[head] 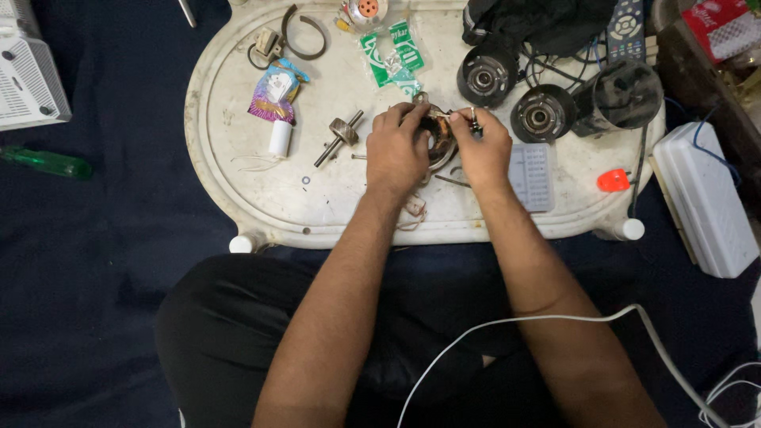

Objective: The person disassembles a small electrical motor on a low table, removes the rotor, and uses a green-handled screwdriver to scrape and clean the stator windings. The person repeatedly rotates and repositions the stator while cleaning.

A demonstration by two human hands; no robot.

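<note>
Both my hands meet over a small round metal motor part [441, 143] lying on the white oval table [238, 150]. My left hand [395, 149] grips its left side, fingers curled over the top. My right hand [482, 150] pinches a thin wire or small metal piece [456, 116] at the part's upper right edge. Most of the part is hidden under my fingers.
A rotor with shaft [342, 133], a white cylinder [280, 138], a colourful wrapper [274, 93] and a green packet [394, 54] lie left. Black round motor housings [485, 76] [543, 113], a black cup [626, 95], a grey remote [531, 176] and an orange piece [613, 181] sit right. A white cable [555, 319] crosses my lap.
</note>
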